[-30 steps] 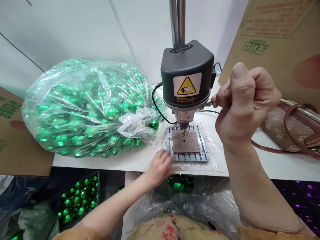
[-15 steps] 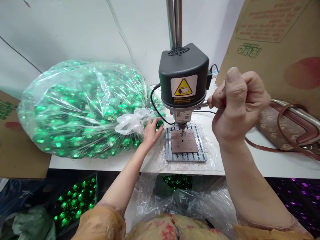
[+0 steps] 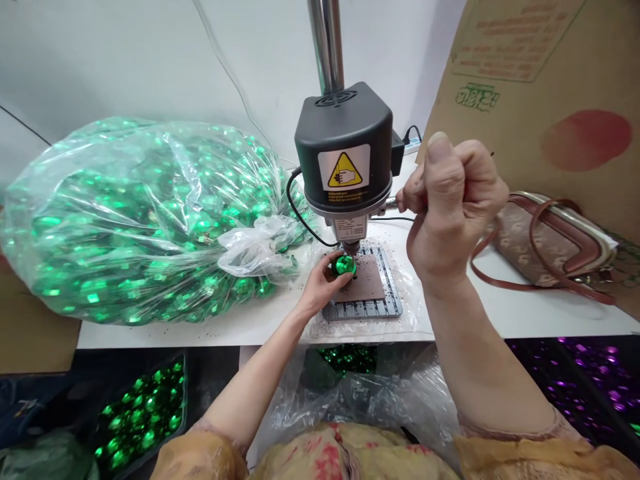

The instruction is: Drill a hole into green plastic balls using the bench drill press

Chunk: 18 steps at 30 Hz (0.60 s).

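Observation:
Between the thumb and fingers of my left hand [image 3: 321,285] is a shiny green faceted bead [image 3: 345,265]. It sits just below the chuck of a small black drill press [image 3: 345,147], above a brown square pad [image 3: 367,283] on the slotted metal base [image 3: 393,293]. Whether the bead touches the pad, I cannot tell. My right hand [image 3: 457,200] is closed around the feed lever [image 3: 391,203] on the drill's right side; most of the lever is hidden by the fingers. Dark shavings are scattered over the pad and base.
A tied clear bag of green beads [image 3: 150,220] fills the table's left side. At right stand a handbag [image 3: 545,240] and a cardboard box [image 3: 525,73]. Below the table edge are a tray of green beads [image 3: 145,407], crumpled plastic [image 3: 415,387] and purple beads [image 3: 585,380].
My left hand has moved right from beside the bag's knot, bringing the green bead under the drill chuck. My right hand stays on the lever. The view has shifted slightly.

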### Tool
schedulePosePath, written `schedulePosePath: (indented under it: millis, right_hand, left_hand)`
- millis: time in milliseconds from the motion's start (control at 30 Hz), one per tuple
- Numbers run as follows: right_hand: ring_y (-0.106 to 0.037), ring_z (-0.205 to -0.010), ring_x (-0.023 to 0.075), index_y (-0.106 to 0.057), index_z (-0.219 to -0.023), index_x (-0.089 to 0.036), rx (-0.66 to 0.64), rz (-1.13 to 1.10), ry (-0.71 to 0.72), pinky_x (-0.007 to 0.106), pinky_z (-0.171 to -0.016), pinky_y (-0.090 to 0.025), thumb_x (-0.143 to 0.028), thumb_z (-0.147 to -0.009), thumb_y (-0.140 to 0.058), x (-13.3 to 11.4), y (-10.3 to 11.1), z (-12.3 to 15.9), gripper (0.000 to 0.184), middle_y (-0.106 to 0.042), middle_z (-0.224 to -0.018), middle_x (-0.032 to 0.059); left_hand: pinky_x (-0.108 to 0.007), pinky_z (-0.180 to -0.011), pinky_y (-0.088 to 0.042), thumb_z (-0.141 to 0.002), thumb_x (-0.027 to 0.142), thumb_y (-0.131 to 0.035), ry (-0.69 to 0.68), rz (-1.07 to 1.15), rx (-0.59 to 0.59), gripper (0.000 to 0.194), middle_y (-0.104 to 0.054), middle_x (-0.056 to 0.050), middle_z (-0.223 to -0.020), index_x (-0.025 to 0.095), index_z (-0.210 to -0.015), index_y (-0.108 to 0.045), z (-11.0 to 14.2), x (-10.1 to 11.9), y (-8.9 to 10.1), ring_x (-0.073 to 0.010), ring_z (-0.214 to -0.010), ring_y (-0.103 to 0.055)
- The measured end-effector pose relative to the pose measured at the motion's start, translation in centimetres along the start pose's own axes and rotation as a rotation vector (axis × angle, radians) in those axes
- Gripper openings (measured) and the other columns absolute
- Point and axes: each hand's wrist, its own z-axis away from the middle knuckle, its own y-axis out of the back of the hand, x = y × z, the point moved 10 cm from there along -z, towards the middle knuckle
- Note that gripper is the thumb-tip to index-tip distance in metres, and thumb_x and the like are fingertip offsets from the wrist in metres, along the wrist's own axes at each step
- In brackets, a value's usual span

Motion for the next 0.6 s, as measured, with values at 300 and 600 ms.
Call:
schedulePosePath:
  millis: [300,600]
  right_hand:
    - [-0.032,-0.046,0.0033,-0.034,-0.064,-0.021,-0.026,0.063,0.019,0.025,-0.047,-0.028,-0.045,-0.088,-0.06,0.0,-0.1,0.2,0.042,-0.032,-0.051,-0.0071]
    - [-0.033,-0.045,0.004,-0.035,-0.063,-0.021,-0.009,0.021,0.017,0.027,-0.046,-0.026,-0.043,-0.086,-0.062,0.0,0.1,0.2,0.042,-0.033,-0.05,-0.007]
  left_hand:
    - [-0.026,-0.063,-0.052,-0.07,0.033,-0.085,-0.031,-0.149,0.058,0.058,-0.07,-0.003,-0.088,0.018,-0.121,-0.063,0.1,0.3,-0.4,-0.0156,-0.073,-0.064]
    - [-0.035,-0.084,-0.051,-0.073,0.03,-0.083,-0.214,-0.371,0.074,0.05,-0.064,-0.007,-0.109,0.02,-0.118,-0.064,0.5,2.0,-1.7,-0.0228,-0.098,-0.063]
